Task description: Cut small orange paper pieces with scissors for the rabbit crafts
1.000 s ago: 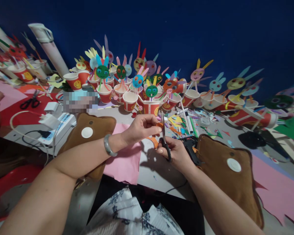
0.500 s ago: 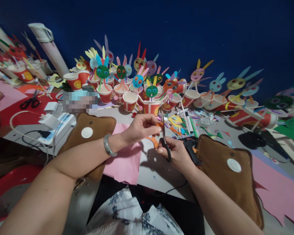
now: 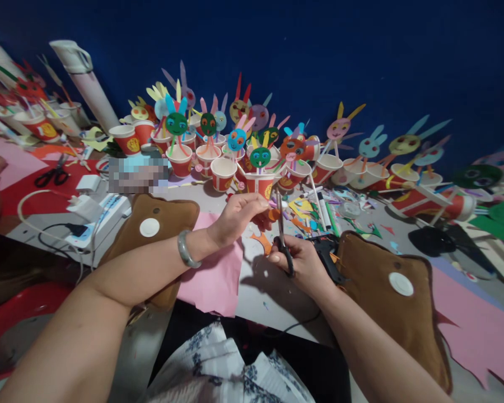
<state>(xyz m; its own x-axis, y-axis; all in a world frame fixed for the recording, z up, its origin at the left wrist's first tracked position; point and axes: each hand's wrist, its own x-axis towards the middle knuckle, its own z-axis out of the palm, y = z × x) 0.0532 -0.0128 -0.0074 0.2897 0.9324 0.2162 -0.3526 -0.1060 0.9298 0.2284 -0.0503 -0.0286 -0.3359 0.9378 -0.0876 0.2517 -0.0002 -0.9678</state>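
My left hand (image 3: 239, 217) pinches a small orange paper piece (image 3: 274, 214) above the grey table. My right hand (image 3: 301, 262) grips black-handled scissors (image 3: 281, 229), their blades pointing up against the orange piece. A curved orange paper scrap (image 3: 262, 242) lies on the table just below my hands. A silver bangle (image 3: 185, 249) circles my left wrist. A pink paper sheet (image 3: 216, 277) lies under my left forearm.
Several red paper cups with coloured bunny-face sticks (image 3: 235, 151) crowd the table's back. Brown pads (image 3: 403, 302) lie at right and another brown pad (image 3: 151, 224) at left. A black glue gun (image 3: 325, 249), markers and paper scraps sit right of my hands. A second pair of scissors (image 3: 50, 176) and a power strip (image 3: 96, 215) are at left.
My left hand has turned and lifted slightly with the orange piece. The curved orange scrap now lies free on the table below. The scissors have barely moved.
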